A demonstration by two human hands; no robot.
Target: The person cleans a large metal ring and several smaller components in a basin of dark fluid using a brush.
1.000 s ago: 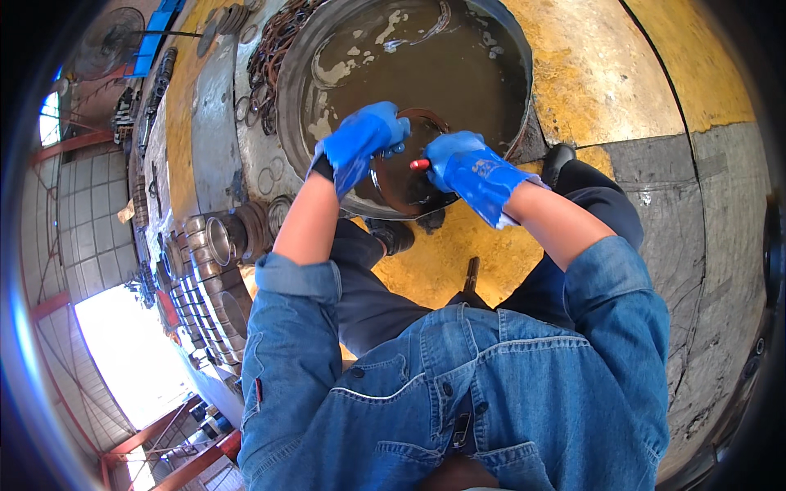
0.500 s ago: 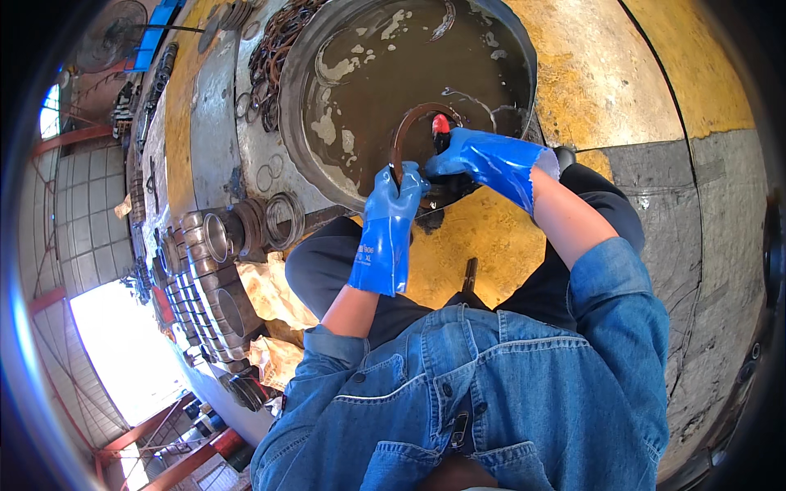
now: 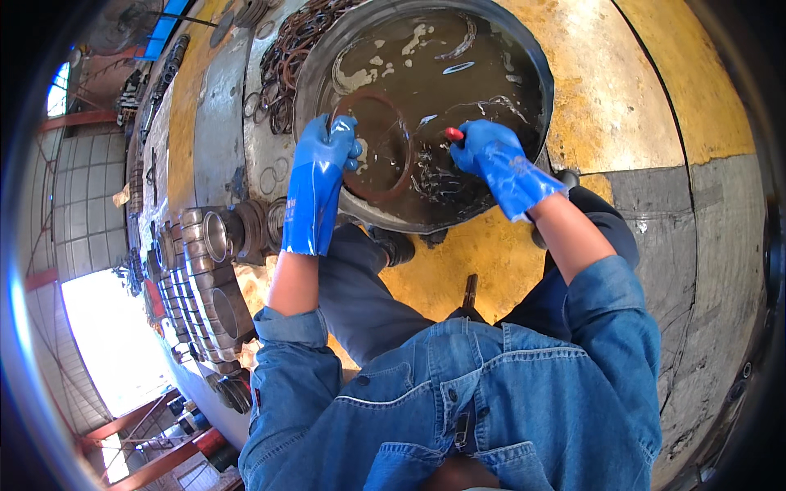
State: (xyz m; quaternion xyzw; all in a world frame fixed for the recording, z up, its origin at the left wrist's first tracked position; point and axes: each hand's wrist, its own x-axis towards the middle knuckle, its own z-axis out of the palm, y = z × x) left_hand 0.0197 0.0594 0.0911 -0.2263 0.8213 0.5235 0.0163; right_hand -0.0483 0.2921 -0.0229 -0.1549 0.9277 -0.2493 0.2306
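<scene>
I wear blue rubber gloves and a denim shirt. My left hand grips the left edge of a thin brown metal ring, held tilted over the murky liquid in a big round metal basin. My right hand is closed on a small tool with a red end, just right of the ring and low over the liquid near the basin's near rim.
Several short metal cylinders and rings are stacked in rows on the floor at left. A heap of rusty rings lies beyond the basin's left side. The floor is yellow and grey concrete.
My left hand has come back up from beside my knee to the basin and taken hold of the ring's left edge. My right hand has let go of the ring.
</scene>
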